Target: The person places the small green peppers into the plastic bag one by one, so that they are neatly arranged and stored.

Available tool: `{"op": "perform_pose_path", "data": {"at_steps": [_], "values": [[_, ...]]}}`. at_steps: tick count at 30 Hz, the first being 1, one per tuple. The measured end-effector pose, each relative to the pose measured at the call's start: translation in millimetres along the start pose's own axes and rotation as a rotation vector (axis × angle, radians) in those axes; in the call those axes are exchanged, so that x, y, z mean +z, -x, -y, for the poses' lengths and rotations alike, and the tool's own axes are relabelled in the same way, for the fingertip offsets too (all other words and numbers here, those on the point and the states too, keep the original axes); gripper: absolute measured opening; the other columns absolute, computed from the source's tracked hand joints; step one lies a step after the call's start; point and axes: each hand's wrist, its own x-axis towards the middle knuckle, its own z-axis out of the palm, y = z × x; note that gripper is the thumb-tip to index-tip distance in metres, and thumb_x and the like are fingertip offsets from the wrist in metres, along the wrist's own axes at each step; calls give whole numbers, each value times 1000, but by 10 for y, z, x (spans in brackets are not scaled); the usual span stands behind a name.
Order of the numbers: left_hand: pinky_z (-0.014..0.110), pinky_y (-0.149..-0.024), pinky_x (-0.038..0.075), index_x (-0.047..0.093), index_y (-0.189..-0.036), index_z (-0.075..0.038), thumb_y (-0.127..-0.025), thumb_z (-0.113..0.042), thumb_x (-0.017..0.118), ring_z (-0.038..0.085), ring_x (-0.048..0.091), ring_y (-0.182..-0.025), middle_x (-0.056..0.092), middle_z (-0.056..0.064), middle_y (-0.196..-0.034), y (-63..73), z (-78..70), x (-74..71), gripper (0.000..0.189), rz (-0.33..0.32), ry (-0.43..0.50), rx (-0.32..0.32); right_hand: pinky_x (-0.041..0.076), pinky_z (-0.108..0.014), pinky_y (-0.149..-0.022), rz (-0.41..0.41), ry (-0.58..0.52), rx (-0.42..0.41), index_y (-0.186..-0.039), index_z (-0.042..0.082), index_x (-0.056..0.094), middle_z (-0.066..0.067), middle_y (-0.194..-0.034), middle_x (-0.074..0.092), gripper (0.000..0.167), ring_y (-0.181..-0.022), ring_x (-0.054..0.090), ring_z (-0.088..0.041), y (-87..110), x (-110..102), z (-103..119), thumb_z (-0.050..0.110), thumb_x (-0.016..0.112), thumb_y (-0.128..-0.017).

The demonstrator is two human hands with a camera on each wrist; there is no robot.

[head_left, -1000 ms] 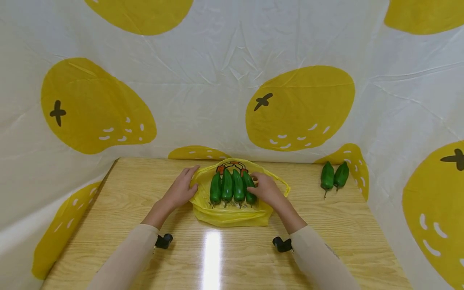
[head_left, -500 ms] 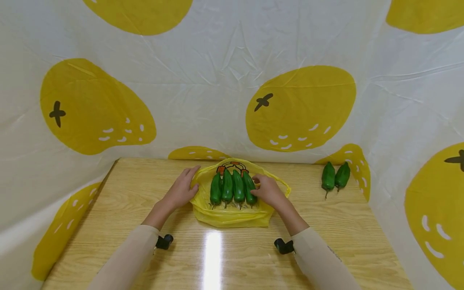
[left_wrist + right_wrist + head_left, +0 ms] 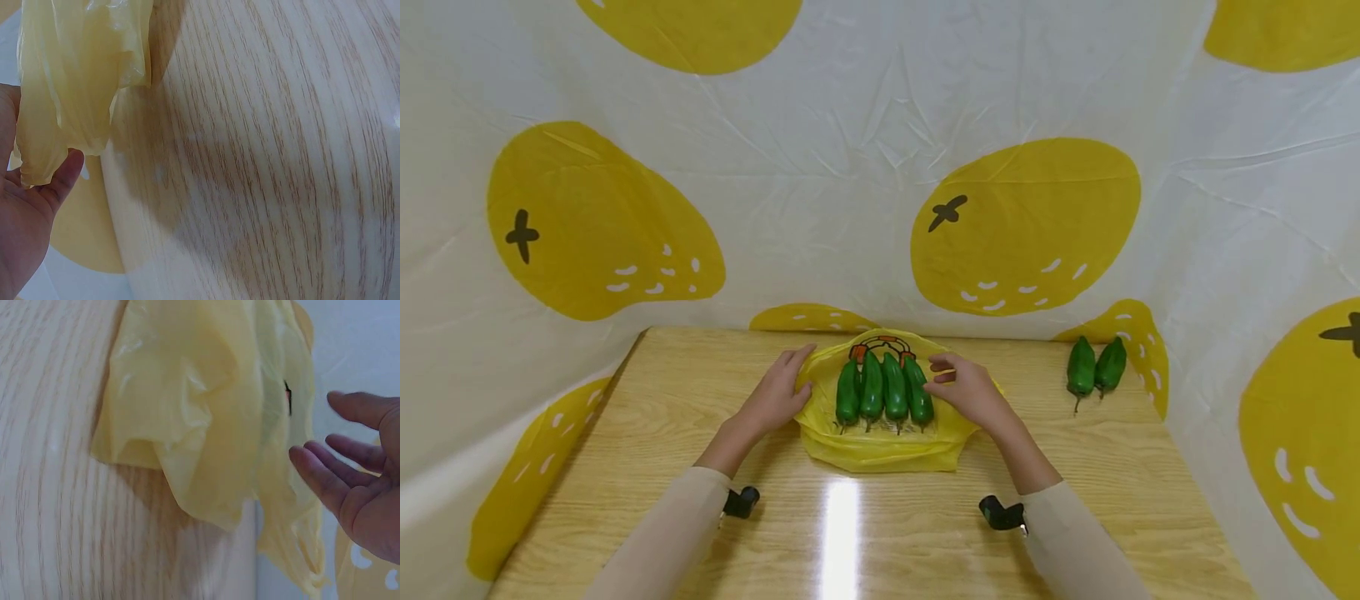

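The fingers and thumb of the left hand (image 3: 773,393) are pinching the left rim of the bag (image 3: 880,460). The fingers of the right hand (image 3: 973,393) are parted and relaxed, grasping nothing; they are hovering just beside the rightmost of the bagged peppers (image 3: 871,390); contact there cannot be told. Those four are lying side by side in the open bag, stems toward the person. Two loose peppers (image 3: 1081,365) are resting on the table (image 3: 662,400), well right of the bag. Step in hand, judged: bagging peppers, four in. Next move probably calls for the right hand reaching for a loose one, the left keeping the mouth open.
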Motion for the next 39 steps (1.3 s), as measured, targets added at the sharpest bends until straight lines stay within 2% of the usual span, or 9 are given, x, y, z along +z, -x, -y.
{"op": "perform_pose_path", "data": {"at_steps": [8, 14, 19, 22, 25, 30, 32, 37, 39], "values": [[58, -109, 47, 36, -159, -7, -99, -8, 65, 42, 53, -134, 49, 26, -146, 3, 1, -17, 67, 5, 4, -8, 57, -48, -99, -36, -66, -51, -148, 5, 52, -21, -142, 60, 55, -128, 62, -38, 153, -219, -75, 21, 70, -99], [58, -109, 47, 37, -159, -5, -98, -7, 65, 43, 53, -133, 49, 26, -145, 8, 8, -19, 67, 3, 10, -9, 58, -43, -97, -71, -110, -95, -149, 4, 51, -22, -142, 60, 57, -127, 61, -39, 244, -384, -220, 26, 69, -100], [58, -109, 47, 36, -159, -4, -98, -6, 65, 43, 54, -132, 50, 26, -144, 24, 5, -12, 67, -5, 4, 2, 57, -25, -95, -97, -182, -120, -151, 5, 48, -21, -144, 58, 58, -130, 59, -40, 306, -497, -415, 27, 69, -101], [58, -108, 47, 36, -159, -4, -98, -6, 64, 43, 54, -132, 50, 27, -144, 35, 5, -10, 67, -3, 3, 5, 51, -12, -95, -138, -209, -132, -151, 4, 47, -21, -145, 57, 58, -132, 57, -39, 337, -569, -551, 26, 68, -101], [58, -109, 47, 36, -159, -5, -98, -6, 64, 42, 53, -133, 50, 26, -145, 44, 1, -20, 67, 5, 6, -9, 46, -9, -100, -197, -178, -146, -149, 1, 48, -20, -145, 57, 57, -135, 54, -38, 357, -659, -685, 25, 67, -102], [58, -109, 47, 36, -159, -5, -98, -6, 65, 43, 53, -133, 50, 26, -145, 51, 13, -6, 67, 7, 10, -5, 46, -29, -112, -287, -95, -116, -151, 4, 47, -19, -149, 54, 59, -139, 50, -38, 424, -847, -901, 29, 67, -102], [58, -109, 47, 36, -159, -4, -98, -5, 65, 42, 53, -132, 50, 26, -145, 47, 18, 4, 67, 8, 11, -1, 42, -42, -115, -314, -71, -92, -153, 5, 44, -20, -152, 50, 63, -142, 47, -39, 460, -934, -980, 32, 66, -102], [57, -109, 47, 36, -159, -6, -98, -6, 65, 41, 53, -134, 50, 25, -146, 31, 26, 6, 68, 16, 10, -9, 35, -63, -115, -346, -31, -18, -160, 2, 31, -23, -161, 38, 76, -147, 36, -45, 489, -1181, -1176, 41, 63, -103], [57, -110, 47, 36, -159, -6, -98, -6, 65, 41, 52, -134, 49, 25, -146, 26, 28, 10, 68, 19, 15, -9, 32, -65, -115, -346, -26, 3, -161, 0, 25, -25, -163, 33, 81, -148, 32, -48, 483, -1274, -1254, 42, 62, -103]]}}
